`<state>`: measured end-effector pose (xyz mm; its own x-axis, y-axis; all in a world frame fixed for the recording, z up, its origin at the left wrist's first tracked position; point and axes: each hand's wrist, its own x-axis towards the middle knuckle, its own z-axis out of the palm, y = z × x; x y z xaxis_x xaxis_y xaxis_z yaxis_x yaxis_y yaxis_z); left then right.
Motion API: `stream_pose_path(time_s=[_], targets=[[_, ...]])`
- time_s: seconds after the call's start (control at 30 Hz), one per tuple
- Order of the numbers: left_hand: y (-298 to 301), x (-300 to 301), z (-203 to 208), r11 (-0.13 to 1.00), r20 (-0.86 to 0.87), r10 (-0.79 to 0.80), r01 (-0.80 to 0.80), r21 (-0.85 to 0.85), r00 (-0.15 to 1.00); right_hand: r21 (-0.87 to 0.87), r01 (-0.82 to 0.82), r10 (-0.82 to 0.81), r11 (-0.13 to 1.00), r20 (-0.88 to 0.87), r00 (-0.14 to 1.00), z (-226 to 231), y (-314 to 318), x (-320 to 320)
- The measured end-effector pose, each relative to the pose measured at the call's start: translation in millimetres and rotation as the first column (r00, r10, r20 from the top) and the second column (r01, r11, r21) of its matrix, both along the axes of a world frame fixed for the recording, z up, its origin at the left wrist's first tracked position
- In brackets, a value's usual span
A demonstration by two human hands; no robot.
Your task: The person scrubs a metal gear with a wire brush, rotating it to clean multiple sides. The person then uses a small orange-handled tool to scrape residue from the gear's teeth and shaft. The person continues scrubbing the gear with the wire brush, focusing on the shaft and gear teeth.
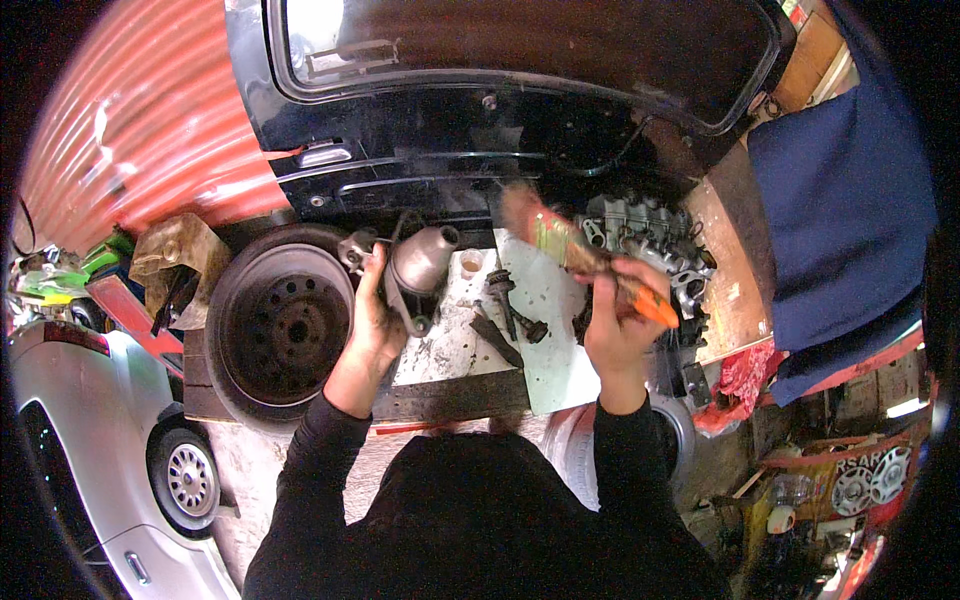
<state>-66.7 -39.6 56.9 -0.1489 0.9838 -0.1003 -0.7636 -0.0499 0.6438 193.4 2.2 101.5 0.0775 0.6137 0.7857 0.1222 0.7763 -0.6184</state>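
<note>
My left hand (372, 325) grips a grey cast-metal part (425, 262) with a cone-shaped body and a flange, raised over the left side of the worktop. In my closed right hand (615, 335) is a paintbrush (560, 240) with an orange-ended handle. Its bristles point up and to the left, smeared by motion and apart from the metal part. Between the hands, a small cup (470, 263) and several dark, greasy metal parts (500, 292) rest on stained white sheets (550, 345).
A wheel rim with tyre (225, 330) lies left of the sheets. Engine parts (640, 225) crowd the right side. A black car panel with a window (420, 130) stands behind. Dark blue cloth (840, 220) hangs at right; a silver car (110, 420) stands at left.
</note>
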Motion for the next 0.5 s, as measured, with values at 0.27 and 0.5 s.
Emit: stream_pose_path(time_s=[0.27, 0.5], targets=[[1.5, 32.3, -3.7, 0.961, 0.295, -0.268, 0.276, 0.015, 0.917, 0.049, -0.416, 0.402, 0.908, 0.182, 0.898, 39.7, -17.8, 8.9], [12.3, 65.1, -38.4, 0.884, 0.579, -0.466, 0.379, 0.273, 0.669, -0.117, -0.179, 0.158, 0.977, -0.175, 0.972, 15.9, 12.7, 34.9]])
